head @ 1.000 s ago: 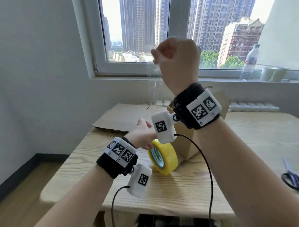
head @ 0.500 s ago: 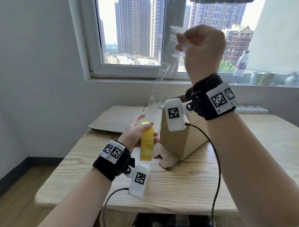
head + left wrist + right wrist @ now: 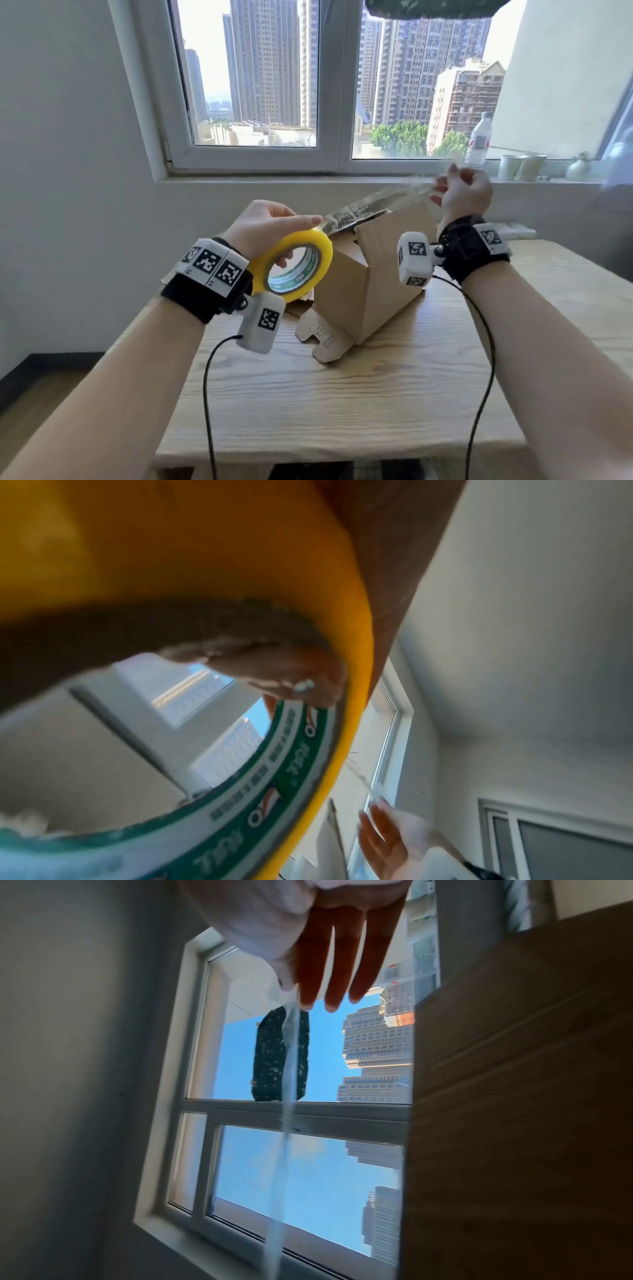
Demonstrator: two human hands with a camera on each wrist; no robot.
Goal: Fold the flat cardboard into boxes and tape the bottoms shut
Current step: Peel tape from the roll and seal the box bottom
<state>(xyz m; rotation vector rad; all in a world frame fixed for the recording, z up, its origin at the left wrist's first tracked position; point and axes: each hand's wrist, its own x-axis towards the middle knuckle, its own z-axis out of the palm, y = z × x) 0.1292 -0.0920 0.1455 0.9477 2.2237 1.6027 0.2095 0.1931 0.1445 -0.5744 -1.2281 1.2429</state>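
Above the cardboard box (image 3: 370, 274), both hands are raised with a strip of clear tape (image 3: 373, 205) stretched between them. The left hand (image 3: 263, 226) holds the yellow tape roll (image 3: 294, 267) to the left of the box, its fingers curled through the roll's core and the index finger laid along the outer rim; the left wrist view shows a fingertip (image 3: 291, 677) pressed inside the green-printed core. From the roll's top edge the strip runs up and rightward over the box's open top to the right hand (image 3: 459, 195), which pinches the free end between thumb and fingertips just behind the box's right edge. In the right wrist view the other fingers (image 3: 339, 961) hang fairly straight and the strip falls away from them as a pale ribbon.

The box stands on the wooden surface (image 3: 342, 394), tilted, with its lower flaps (image 3: 325, 339) splayed toward the person and its top flaps raised. More flat cardboard lies behind the box, mostly hidden. Beyond the box, on the windowsill (image 3: 342, 180), stand a plastic bottle (image 3: 479, 140) and some pale cups (image 3: 520, 168).
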